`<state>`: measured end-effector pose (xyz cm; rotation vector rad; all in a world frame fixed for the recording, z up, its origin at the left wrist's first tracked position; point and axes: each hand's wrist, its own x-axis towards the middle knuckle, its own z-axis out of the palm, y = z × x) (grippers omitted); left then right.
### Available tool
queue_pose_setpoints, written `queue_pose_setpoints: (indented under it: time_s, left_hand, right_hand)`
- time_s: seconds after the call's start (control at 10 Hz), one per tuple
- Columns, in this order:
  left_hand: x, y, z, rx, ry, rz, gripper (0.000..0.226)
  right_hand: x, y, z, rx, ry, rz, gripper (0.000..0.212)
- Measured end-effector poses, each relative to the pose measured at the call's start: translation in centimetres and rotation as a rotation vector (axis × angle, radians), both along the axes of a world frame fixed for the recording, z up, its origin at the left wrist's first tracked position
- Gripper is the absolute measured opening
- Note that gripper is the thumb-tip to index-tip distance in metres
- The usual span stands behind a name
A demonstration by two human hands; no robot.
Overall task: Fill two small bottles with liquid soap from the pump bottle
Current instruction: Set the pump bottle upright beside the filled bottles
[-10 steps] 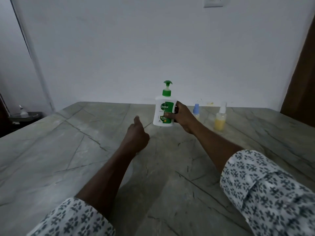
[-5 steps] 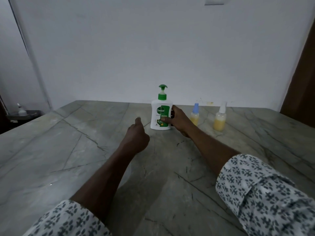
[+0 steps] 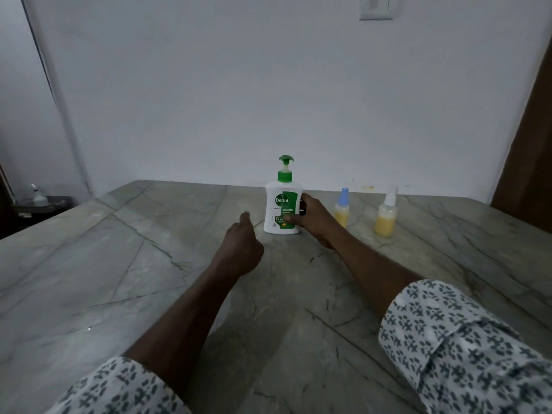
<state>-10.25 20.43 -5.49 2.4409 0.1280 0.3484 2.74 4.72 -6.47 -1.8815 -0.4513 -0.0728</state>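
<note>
A white pump bottle (image 3: 280,204) with a green pump and label stands upright on the stone table (image 3: 119,279). My right hand (image 3: 313,218) is wrapped around its right side, thumb across the label. My left hand (image 3: 242,249) rests as a loose fist on the table just left of and in front of the bottle, holding nothing. To the right stand two small bottles holding yellow liquid: one with a blue cap (image 3: 342,209), partly behind my right hand, and one with a white spray cap (image 3: 386,215).
A white wall rises right behind the table's far edge. A brown door or panel (image 3: 531,144) is at the right. A dark low stand with a small white object (image 3: 38,200) sits beyond the table's left edge.
My right hand has lowered the pump bottle from the air down onto the table and still grips it. My left hand has stayed almost in place.
</note>
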Motion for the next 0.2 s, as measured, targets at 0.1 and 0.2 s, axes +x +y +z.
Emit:
queue_pose_setpoints:
  time_s: [0.1,0.2]
  left_hand:
    - [0.0,-0.1,0.0,0.007,0.005,-0.001,0.068]
    - [-0.3,-0.2,-0.1,0.019,-0.027,0.012,0.060]
  right_hand:
    - [0.1,-0.4,0.1,-0.025,0.025,-0.007,0.078]
    - [-1.0,-0.7,0.7,-0.090,0.026,-0.051,0.088]
